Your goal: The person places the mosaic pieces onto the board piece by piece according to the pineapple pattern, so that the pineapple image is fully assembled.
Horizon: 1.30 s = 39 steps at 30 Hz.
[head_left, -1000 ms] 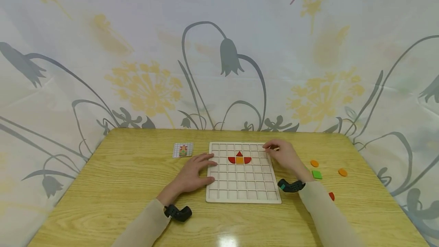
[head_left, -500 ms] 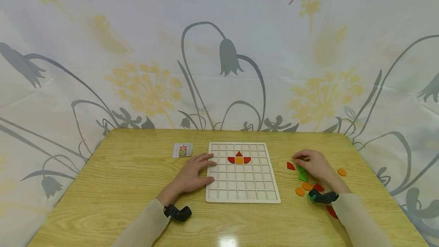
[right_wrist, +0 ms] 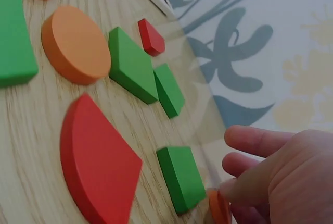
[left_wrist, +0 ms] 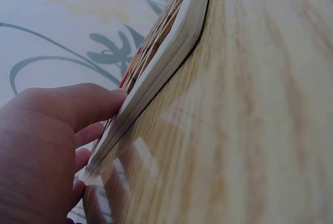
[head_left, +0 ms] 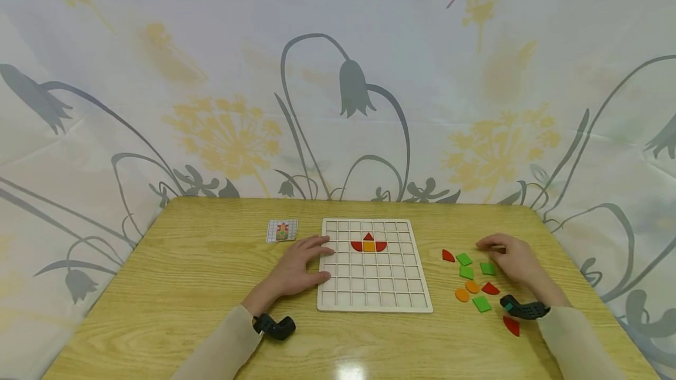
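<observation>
My left hand (head_left: pixel 296 265) rests along the left edge of a white gridded board (head_left: pixel 369 301), with its fingers spread and the thumb on the rim (left_wrist: pixel 130 109). In the board's upper cells lie an orange square (head_left: pixel 368 246), a red triangle (head_left: pixel 368 237) and a red quarter circle on each side of the square. My right hand (head_left: pixel 514 260) hovers low over the table among loose pieces, its fingers loosely bent. Beside its thumb in the right wrist view shows part of an orange disc (right_wrist: pixel 218 211), with a green square (right_wrist: pixel 182 179) near it.
Right of the board lie several green squares (head_left: pixel 482 304), orange discs (head_left: pixel 462 295) and red quarter circles (head_left: pixel 511 326). A small card (head_left: pixel 282 231) printed with a grid and coloured figure lies left of the board. A patterned cloth (head_left: pixel 338 75) hangs behind the table.
My right hand has moved from the board's upper right corner to the loose pieces, then farther right, uncovering green squares. The left hand and board stay put.
</observation>
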{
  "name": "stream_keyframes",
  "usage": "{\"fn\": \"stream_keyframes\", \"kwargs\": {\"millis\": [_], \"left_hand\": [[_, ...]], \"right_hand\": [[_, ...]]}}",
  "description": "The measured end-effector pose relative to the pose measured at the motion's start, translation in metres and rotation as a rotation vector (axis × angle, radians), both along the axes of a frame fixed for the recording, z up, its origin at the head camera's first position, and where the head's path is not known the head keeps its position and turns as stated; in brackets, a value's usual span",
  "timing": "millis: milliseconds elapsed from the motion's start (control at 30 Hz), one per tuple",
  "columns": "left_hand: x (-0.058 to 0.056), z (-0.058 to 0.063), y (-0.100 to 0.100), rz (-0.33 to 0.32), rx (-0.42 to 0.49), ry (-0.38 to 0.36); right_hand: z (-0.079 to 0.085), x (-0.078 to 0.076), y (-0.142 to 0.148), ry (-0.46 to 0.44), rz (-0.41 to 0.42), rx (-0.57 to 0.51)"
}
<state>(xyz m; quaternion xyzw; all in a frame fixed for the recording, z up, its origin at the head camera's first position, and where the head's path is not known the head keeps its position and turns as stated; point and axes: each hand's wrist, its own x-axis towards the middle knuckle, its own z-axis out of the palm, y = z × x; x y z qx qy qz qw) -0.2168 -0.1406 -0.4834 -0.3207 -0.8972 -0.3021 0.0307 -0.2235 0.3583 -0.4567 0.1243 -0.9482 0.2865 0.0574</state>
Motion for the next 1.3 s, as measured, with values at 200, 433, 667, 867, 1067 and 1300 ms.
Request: {"fn": "stream_keyframes", "kwargs": {"millis": [200,433,667,867,1067,1300], "left_hand": [[0.0,-0.001,0.0,0.005,-0.003,-0.01],[-0.001,-0.001,0.0,0.005,0.005,-0.009],[-0.001,-0.001,0.0,0.003,0.003,-0.002],[-0.001,-0.002,0.001,0.002,-0.001,0.004],[-0.001,-0.003,0.0,0.002,0.002,0.013],[-0.001,-0.004,0.0,0.004,0.001,0.008]], "right_hand": [[0.002,0.005,0.008,-0.028,-0.055,0.018],[0.004,0.005,0.012,-0.04,-0.104,0.023],[0.005,0.002,0.009,-0.037,-0.08,0.014],[0.006,0.0,-0.002,0.007,-0.103,0.017],[0.008,-0.001,-0.023,0.105,-0.075,-0.025],[0.005,-0.002,-0.054,0.075,-0.019,-0.137]]}}
